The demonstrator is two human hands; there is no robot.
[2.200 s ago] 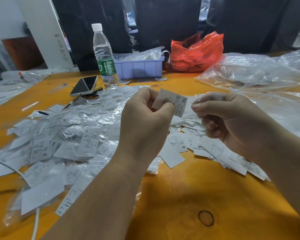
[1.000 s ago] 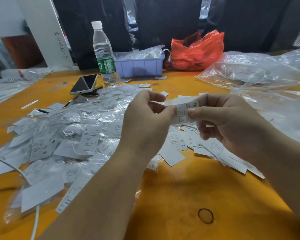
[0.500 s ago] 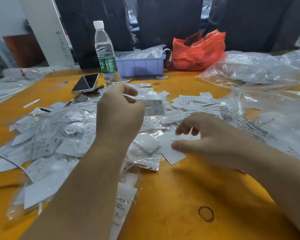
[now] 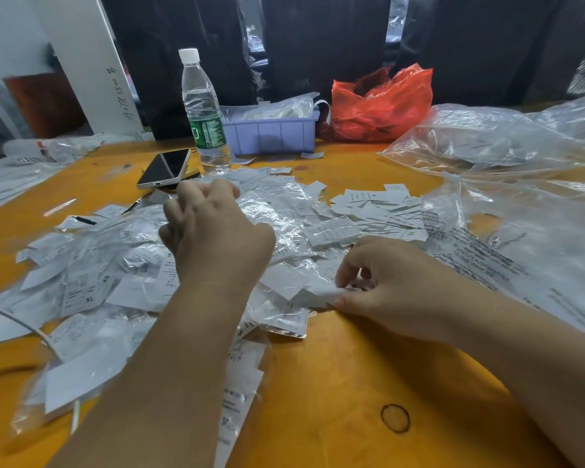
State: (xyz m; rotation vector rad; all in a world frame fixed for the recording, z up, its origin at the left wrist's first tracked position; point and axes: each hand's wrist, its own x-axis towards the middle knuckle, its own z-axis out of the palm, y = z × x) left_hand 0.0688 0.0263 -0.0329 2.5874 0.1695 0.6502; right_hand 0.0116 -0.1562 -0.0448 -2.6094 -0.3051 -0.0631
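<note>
Thin white paper size label point(image 4: 313, 293) is pinched by the right hand point(image 4: 395, 285) at the near edge of the heap of glossy clear-sleeved white labels point(image 4: 81, 282) on the orange worktop point(image 4: 352, 383); its long axis runs left from that grip, toward the left hand point(image 4: 213, 231); left grip is curled, contents cannot be told.

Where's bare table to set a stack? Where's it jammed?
Free: table between the forearms, around the ring mark; a strip left of the phone; a patch between purple bin and clear bags. Crowded: label pile under left hand and right hand, pinching a label.
</note>
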